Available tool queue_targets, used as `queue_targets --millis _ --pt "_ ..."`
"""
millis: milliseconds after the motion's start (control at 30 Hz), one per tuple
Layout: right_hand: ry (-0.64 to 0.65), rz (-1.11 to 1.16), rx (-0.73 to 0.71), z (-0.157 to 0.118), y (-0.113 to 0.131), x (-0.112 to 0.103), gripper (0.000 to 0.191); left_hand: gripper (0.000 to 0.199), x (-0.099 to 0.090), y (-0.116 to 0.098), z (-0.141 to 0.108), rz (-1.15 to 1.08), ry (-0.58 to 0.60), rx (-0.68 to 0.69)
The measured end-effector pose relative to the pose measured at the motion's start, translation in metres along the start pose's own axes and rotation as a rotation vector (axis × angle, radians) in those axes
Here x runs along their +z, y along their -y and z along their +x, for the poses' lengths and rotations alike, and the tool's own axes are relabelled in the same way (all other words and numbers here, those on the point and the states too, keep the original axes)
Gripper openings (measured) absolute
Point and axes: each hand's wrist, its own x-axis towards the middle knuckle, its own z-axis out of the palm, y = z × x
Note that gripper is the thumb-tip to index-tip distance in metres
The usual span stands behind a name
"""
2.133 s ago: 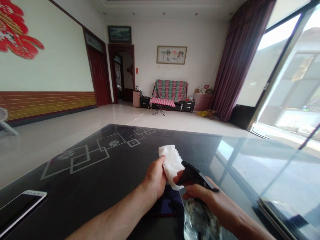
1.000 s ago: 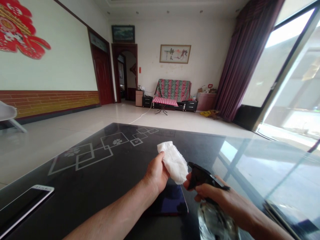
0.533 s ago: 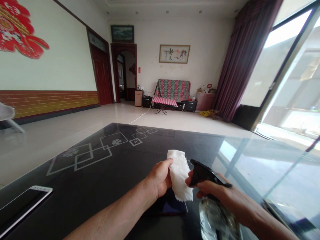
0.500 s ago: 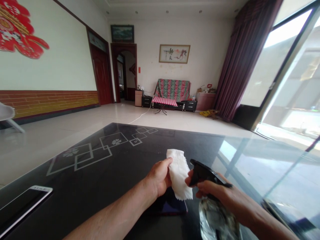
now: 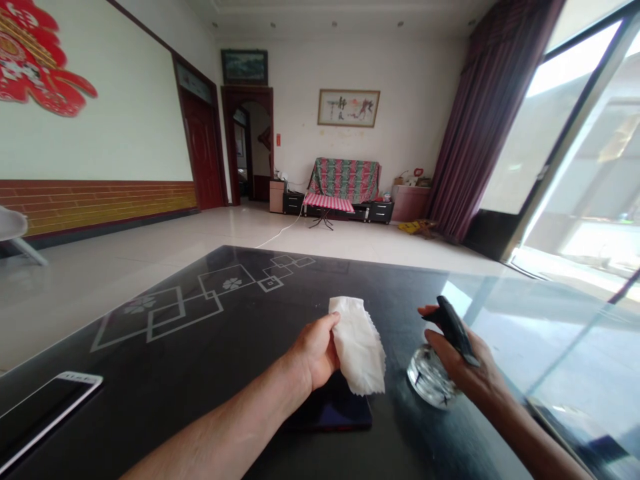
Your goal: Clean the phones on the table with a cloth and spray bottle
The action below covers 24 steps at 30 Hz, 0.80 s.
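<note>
My left hand (image 5: pixel 319 350) pinches a folded white cloth (image 5: pixel 357 347) with zigzag-cut edges between thumb and fingers. The cloth hangs over a dark flat device (image 5: pixel 335 410), perhaps a phone or tablet, which it and my forearm partly cover. To the right, my right hand (image 5: pixel 467 353) is wrapped round the black trigger head of a clear spray bottle (image 5: pixel 430 377). The bottle is at the glossy black tabletop (image 5: pixel 250 373); I cannot tell whether its base touches it. My fingers hide part of the trigger.
A white-framed phone (image 5: pixel 47 420) lies at the tabletop's left. Another dark flat object (image 5: pixel 565 433) lies at the lower right edge, partly behind my forearm. Beyond the table, a small pink-striped folding table (image 5: pixel 330 202) stands on the tiled floor, and a white chair (image 5: pixel 15 230) is at far left.
My right hand has moved the spray bottle away from the cloth, to the right and farther forward, and the bottle has turned. My left hand and the cloth have shifted only slightly.
</note>
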Motion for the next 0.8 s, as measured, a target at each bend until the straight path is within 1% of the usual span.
queue_targets --millis 100,200,267,333,400,467,533,600,667,733,800 --pt "-0.066 -0.002 -0.017 0.004 -0.014 -0.001 0.040 0.030 0.000 0.002 0.000 0.008 -0.020 0.003" --pt "-0.109 -0.005 0.010 0.008 -0.020 -0.003 0.040 0.027 -0.001 0.003 0.000 0.020 -0.050 0.026" --pt "-0.078 -0.001 -0.008 0.010 -0.023 -0.004 0.044 0.026 -0.001 0.004 0.000 0.022 -0.059 0.033" --pt "0.001 0.006 -0.040 0.011 -0.028 -0.004 0.053 0.025 -0.001 0.003 -0.001 0.023 -0.059 0.030" --pt "0.080 0.016 -0.028 0.011 -0.033 -0.003 0.060 0.025 -0.001 0.003 -0.001 0.023 -0.064 0.029" --pt "0.118 0.047 0.009 0.009 -0.037 -0.001 0.057 0.024 -0.001 0.004 -0.001 0.026 -0.069 0.034" --pt "0.121 0.088 0.014 0.007 -0.039 0.003 0.049 0.024 -0.002 0.004 -0.001 0.030 -0.070 0.037" --pt "0.076 0.095 0.005 0.007 -0.039 0.007 0.040 0.024 -0.003 0.004 0.001 0.031 -0.066 0.038" --pt "0.041 0.058 0.013 0.007 -0.039 0.009 0.039 0.024 -0.003 0.005 0.003 0.028 -0.059 0.043" --pt "0.082 0.009 0.017 0.008 -0.041 0.009 0.046 0.023 -0.003 0.005 0.005 0.026 -0.054 0.049" --pt "0.125 -0.044 -0.013 0.006 -0.045 0.002 0.062 0.023 -0.002 0.005 0.006 0.024 -0.051 0.056"
